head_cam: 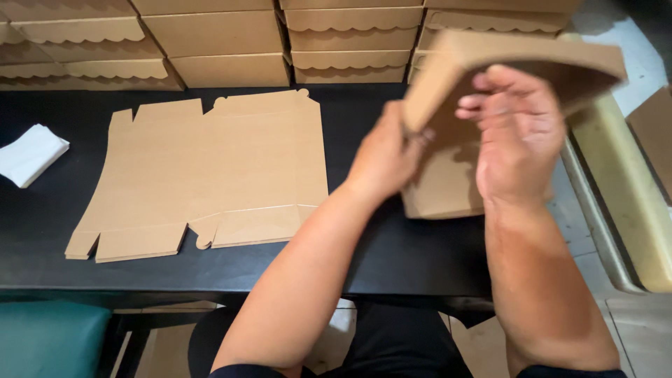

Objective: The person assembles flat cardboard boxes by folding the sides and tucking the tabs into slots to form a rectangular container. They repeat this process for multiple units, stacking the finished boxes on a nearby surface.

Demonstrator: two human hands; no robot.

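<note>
Across the top of the frame, folded boxes (pixel 217 42) stand stacked on the black table (pixel 392 259). A flat cardboard blank (pixel 210 168) lies left of centre. At upper right, the half-folded carton (pixel 448 182) looks light, stiff, creasable; left hand (pixel 383 157) pinches its edge, right hand (pixel 518 136) wraps its panel. Grip near folds.

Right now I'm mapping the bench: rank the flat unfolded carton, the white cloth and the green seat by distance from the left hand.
1. Flat unfolded carton, on the table just left of the left hand.
2. Green seat, lower left, below the table.
3. White cloth, far left edge.
</note>
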